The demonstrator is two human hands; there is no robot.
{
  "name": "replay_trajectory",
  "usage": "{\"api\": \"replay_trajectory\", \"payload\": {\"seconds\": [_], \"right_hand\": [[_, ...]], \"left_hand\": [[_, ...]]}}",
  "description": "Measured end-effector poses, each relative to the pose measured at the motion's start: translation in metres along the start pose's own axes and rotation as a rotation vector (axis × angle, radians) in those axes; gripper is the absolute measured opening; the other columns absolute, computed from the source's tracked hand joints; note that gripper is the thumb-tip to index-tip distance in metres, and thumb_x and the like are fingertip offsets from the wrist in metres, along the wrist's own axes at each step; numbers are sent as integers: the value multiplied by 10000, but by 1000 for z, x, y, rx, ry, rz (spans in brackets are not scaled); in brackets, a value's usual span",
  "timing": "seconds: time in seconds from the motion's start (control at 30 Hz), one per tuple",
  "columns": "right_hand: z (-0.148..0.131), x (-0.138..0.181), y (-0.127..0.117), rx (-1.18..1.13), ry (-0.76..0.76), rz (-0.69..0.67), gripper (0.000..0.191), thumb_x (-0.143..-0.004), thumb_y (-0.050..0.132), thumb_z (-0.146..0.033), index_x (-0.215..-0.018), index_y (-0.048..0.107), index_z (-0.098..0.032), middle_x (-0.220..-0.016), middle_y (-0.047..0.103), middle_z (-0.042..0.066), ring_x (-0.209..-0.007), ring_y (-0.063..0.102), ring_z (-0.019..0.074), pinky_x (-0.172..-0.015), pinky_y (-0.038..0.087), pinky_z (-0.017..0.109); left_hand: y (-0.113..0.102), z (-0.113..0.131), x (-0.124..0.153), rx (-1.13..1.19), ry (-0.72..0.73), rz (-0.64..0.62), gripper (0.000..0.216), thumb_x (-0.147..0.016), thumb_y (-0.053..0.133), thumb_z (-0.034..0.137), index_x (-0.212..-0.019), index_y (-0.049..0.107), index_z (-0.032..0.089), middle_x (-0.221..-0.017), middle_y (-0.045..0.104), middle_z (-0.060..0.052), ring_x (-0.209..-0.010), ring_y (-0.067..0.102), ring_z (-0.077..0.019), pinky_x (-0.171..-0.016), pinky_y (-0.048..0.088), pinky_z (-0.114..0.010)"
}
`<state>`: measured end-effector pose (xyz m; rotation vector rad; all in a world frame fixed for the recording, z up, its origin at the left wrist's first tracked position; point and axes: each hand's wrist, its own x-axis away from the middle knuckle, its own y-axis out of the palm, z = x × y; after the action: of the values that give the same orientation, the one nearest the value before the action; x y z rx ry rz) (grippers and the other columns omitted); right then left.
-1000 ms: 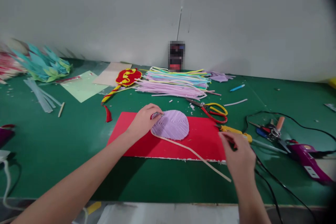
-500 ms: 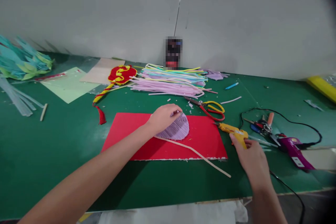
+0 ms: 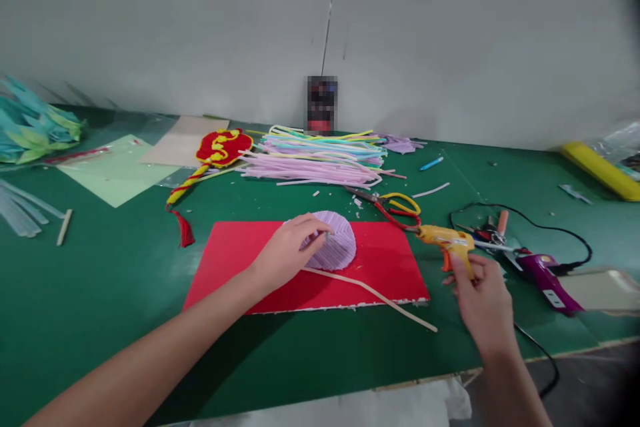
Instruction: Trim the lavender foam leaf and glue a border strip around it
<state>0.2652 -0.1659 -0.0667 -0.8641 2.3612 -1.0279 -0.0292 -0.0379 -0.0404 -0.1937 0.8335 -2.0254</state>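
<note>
My right hand (image 3: 483, 300) grips the handle of a yellow hot glue gun (image 3: 447, 237), its nozzle pointing left toward the scissors' handles. A clear glue stick (image 3: 493, 247) sticks out of its back. My left hand (image 3: 287, 250) is over a lilac ribbed round piece (image 3: 334, 248), thumb and fingers pinched; what is between the fingertips is too small to make out. The round piece lies on a red board (image 3: 385, 267) with a frayed white front edge. A pale fuzzy strip (image 3: 385, 297) runs from under my left hand past the board's front edge.
Behind the board lie scissors (image 3: 400, 207) and a heap of pastel pipe cleaners (image 3: 315, 163). A red and yellow tasselled fan (image 3: 223, 150) is at left. On the right are a purple tool (image 3: 550, 280), keys (image 3: 493, 233) and a black cord (image 3: 555, 223). A blue pen (image 3: 431, 163) lies farther back.
My right hand has lifted the glue gun from the table and now holds it by the handle. My left hand has shifted left and toward me, uncovering more of the lilac piece.
</note>
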Motion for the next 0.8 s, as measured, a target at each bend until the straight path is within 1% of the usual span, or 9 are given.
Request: {"api": "replay_trajectory", "payload": {"seconds": [0.1,0.17,0.27,0.37,0.43,0.53,0.6,0.7,0.8], "right_hand": [[-27,12,0,-155,-95,91,509,-692,628,-568,-1000,510,-180,-849,652,81,-618,611,194,-580,485,323],[-46,20,2,-235,-131,142,496,-690,647,-539,-1001,513,-177,-902,641,105,-699,627,212,-587,500,322],[-74,36,10,-377,-171,123,413,-763,603,-472,-1027,498,-173,-926,629,122,-781,634,226,-606,518,327],[-100,55,20,-431,-275,87,312,-783,607,-400,-998,505,-198,-975,605,111,-844,624,218,-675,531,329],[-114,68,29,-448,-366,31,261,-794,603,-351,-991,508,-210,-973,587,100,-851,614,212,-699,539,334],[-129,88,39,-429,-486,23,213,-815,568,-264,-1017,526,-212,-1006,558,106,-912,588,219,-726,546,344],[-135,97,42,-404,-542,43,233,-845,514,-220,-1077,535,-210,-1039,555,121,-965,573,234,-731,547,356],[-136,102,37,-355,-650,49,297,-866,484,-175,-1149,553,-232,-1095,559,118,-1023,561,247,-763,537,374],[-128,92,23,-216,-715,265,300,-824,577,-153,-1092,611,-283,-1073,582,86,-983,576,249,-792,509,396]], "left_hand": [[-4,9,-4,136,-89,80,236,-873,437,273,-915,661,212,-922,660,-33,-891,594,-177,-814,459,-309],[-3,16,-6,301,-190,64,232,-857,461,280,-889,679,209,-887,683,-26,-846,617,-173,-782,475,-299],[4,32,-4,614,-262,-122,232,-825,527,304,-958,687,202,-925,709,-40,-880,644,-191,-811,487,-315],[16,45,5,865,-177,-264,357,-789,602,372,-1115,628,227,-1155,645,-55,-1069,585,-214,-943,431,-342],[25,50,11,984,-152,-248,366,-772,622,414,-1081,638,218,-1189,622,-58,-1102,564,-224,-966,415,-344],[33,51,17,1054,-209,-179,371,-769,606,480,-974,657,175,-1037,675,-77,-997,609,-239,-883,470,-354],[35,48,19,1078,-267,-117,405,-756,602,517,-941,654,161,-973,686,-80,-929,626,-241,-830,492,-355],[33,43,19,1077,-273,-43,389,-764,601,504,-936,655,160,-995,678,-82,-959,610,-238,-863,470,-348],[26,41,18,1067,-199,-60,332,-808,578,445,-973,641,164,-1007,669,-80,-987,590,-224,-871,450,-325]]}}
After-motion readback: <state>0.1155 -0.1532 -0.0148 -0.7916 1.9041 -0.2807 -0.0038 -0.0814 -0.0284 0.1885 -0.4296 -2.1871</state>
